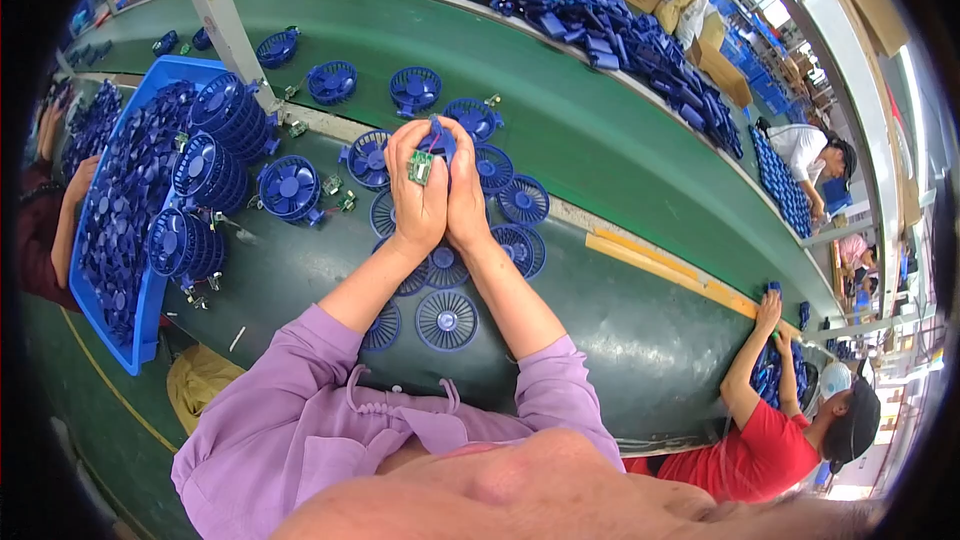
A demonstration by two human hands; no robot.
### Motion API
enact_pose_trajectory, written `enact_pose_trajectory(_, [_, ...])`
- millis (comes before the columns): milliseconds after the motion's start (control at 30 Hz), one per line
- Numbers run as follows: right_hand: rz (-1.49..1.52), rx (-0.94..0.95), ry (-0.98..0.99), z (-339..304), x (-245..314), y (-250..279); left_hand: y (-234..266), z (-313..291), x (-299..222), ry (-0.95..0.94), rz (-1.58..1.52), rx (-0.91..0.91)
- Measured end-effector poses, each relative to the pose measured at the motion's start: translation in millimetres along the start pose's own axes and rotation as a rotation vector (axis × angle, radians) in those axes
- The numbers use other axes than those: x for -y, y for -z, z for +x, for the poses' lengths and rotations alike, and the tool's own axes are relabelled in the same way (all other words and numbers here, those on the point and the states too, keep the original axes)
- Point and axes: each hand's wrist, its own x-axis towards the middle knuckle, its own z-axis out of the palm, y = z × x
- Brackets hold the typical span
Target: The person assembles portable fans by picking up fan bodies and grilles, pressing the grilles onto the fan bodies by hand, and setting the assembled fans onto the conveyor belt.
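Observation:
My left hand [412, 195] and my right hand [464, 190] are pressed together, palms facing, around a blue plastic fan part [439, 137]. Most of that part is hidden between my palms and curled fingers. A small green circuit board [420, 167] hangs from it on thin wires, against my left hand. Beneath and around my hands lie several round blue fan grilles, one [447, 320] flat near my body and another [523, 200] to the right. To the left sits a blue fan [290, 188] with its blades showing and small boards beside it.
Stacks of blue fan housings [205, 172] stand at the left, beside a blue bin [140, 345] full of small blue fan blades. Several fans [415, 90] sit on the green conveyor belt [640, 165] beyond. Co-workers' hands are at the far side, left and right, including a person in red [745, 455].

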Motion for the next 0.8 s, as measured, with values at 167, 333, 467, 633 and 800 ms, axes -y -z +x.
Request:
enact_pose_trajectory(167, [-0.275, -0.064, 0.016, 28, 5, 30, -4, 14, 23, -0.049, 0.167, 0.233])
enact_pose_trajectory(333, [-1.029, -0.431, 0.035, 39, 17, 140, -14, 47, 50, -0.063, 0.359, 0.522])
enact_pose_trajectory(467, [-1.607, -0.524, 0.076, 9, 4, 166, -48, 74, 83, -0.101, 0.475, 0.540])
enact_pose_trajectory(633, [-1.181, 0.142, -0.044, -4, 4, 106, -77, 78, 110, -0.065, 0.745, 0.820])
enact_pose_trajectory(800, [-1.411, 0.166, -0.145, -15, 10, 85, -59, 81, 118, -0.073, 0.780, 0.803])
